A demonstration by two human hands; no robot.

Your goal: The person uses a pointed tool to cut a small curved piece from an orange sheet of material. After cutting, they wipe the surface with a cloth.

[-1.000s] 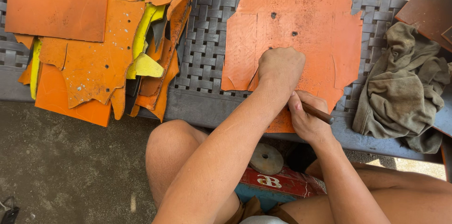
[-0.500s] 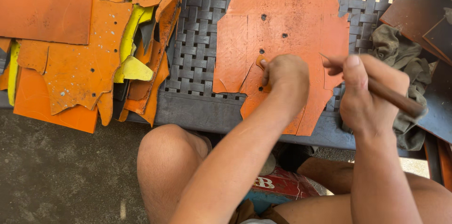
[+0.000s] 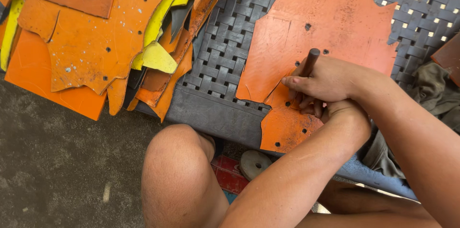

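Two hands meet over a grey woven worktop [image 3: 225,50] above a dirt floor [image 3: 62,170]. The right hand [image 3: 330,80] has its fingers wrapped around a dark punch rod [image 3: 310,61], upright and tilted slightly right, on the orange sheet [image 3: 330,22] at the right. The left hand [image 3: 347,110] lies mostly hidden beneath; its grip cannot be told. Orange and yellow scraps [image 3: 96,41] are piled at the left.
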